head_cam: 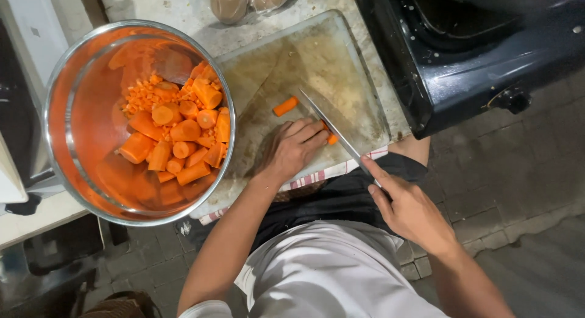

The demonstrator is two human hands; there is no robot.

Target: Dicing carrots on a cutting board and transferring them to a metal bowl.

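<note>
Past the far edge of my board, at the top of the view, two clear plastic bags [250,0] lie side by side on the pale counter, touching each other. They look rounded and bulging, see-through with brownish contents I can't make out; the frame cuts off their tops. The left one is the darker tan, the right one paler. I see no labels, signs or screens anywhere else around me.
</note>
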